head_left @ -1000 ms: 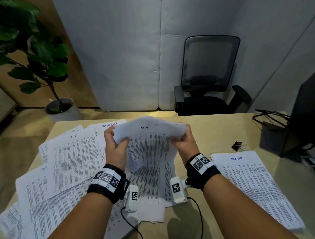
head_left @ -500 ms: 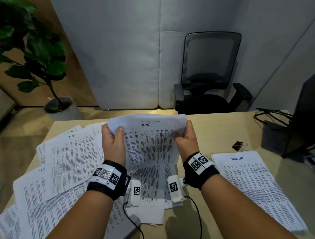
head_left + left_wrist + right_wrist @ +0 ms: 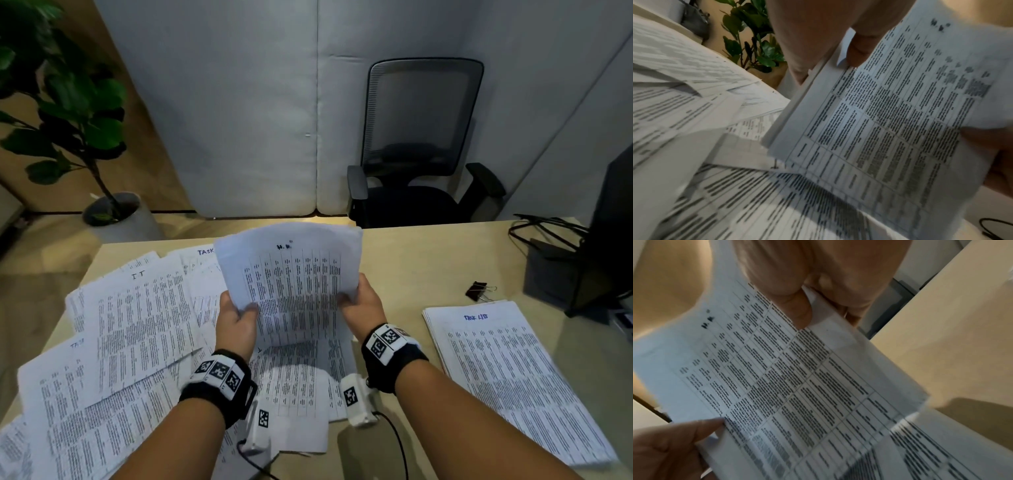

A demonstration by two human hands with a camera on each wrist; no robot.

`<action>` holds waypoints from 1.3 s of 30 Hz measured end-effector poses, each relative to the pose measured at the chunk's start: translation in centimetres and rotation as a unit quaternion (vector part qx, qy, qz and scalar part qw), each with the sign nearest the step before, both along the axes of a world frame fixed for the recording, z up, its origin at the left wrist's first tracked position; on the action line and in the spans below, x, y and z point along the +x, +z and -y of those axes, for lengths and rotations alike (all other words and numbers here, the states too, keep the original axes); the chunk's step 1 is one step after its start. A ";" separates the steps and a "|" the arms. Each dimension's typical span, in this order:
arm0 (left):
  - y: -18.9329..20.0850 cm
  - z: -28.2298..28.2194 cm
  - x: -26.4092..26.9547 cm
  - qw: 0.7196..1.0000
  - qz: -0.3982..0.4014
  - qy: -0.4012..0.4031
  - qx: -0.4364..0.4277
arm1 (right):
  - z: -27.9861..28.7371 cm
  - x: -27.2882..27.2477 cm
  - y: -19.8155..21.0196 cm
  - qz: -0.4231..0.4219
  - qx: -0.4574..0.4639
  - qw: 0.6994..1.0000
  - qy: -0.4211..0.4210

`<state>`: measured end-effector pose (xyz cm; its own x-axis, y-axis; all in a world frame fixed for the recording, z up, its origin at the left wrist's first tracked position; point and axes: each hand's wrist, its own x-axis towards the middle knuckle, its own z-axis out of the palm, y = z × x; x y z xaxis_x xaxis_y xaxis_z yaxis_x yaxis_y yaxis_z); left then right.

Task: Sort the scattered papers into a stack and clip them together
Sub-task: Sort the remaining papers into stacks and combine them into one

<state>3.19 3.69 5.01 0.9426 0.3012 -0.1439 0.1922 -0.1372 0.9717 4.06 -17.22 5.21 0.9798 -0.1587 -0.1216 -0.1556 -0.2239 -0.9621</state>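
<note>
Both hands hold a small sheaf of printed sheets upright above the tabletop: the left hand pinches its left edge, thumb on the printed face, and the right hand pinches the right edge the same way. The sheaf's top curls back, and its left edge shows several sheets not quite flush.

The likely trouble is a sheet slipping out of these edge pinches, since the bundle is limp and uneven; tapping it square on the loose papers left of the sheaf, rather than on bare wood, could also catch and drag them toward the near-left table edge, where some already seem to overhang.

Right of the sheaf lies bare tabletop, then a squared stack headed "Task List", with the black binder clip just beyond its far edge. That bare strip is probably the safest room for squaring up.
</note>
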 end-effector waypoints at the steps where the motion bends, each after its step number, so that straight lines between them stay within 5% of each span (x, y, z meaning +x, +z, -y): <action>1: 0.3 0.1 0.1 1.000 0.007 -0.003 0.006 | 0.2 0.2 0.3 0.010 -0.003 1.000 -0.011; 5: 1.5 1.0 0.6 0.998 0.012 -0.029 0.049 | 1.7 1.0 1.4 0.031 -0.044 0.997 -0.057; 11: -0.7 4.5 0.2 0.985 -0.093 -0.125 0.069 | 7.1 -0.7 -0.9 -0.083 -0.129 0.981 -0.117; 18: -3.4 14.1 -2.5 0.939 -0.186 -0.285 0.045 | 18.3 -5.0 -3.5 -0.175 -0.201 0.952 -0.151; 23: -5.0 22.0 -5.0 0.919 -0.218 -0.327 0.003 | 25.5 -8.3 -4.0 -0.203 -0.230 0.929 -0.205; 27: -6.4 26.5 -5.9 0.898 -0.226 -0.373 0.055 | 29.9 -10.5 -5.3 -0.226 -0.241 0.916 -0.228; 35: -8.0 30.9 -7.3 0.889 -0.232 -0.363 0.158 | 34.2 -11.4 -8.0 -0.273 -0.313 0.891 -0.184; 39: -8.6 31.6 -7.4 0.920 -0.222 -0.292 0.140 | 34.7 -11.1 -8.6 -0.283 -0.364 0.868 -0.186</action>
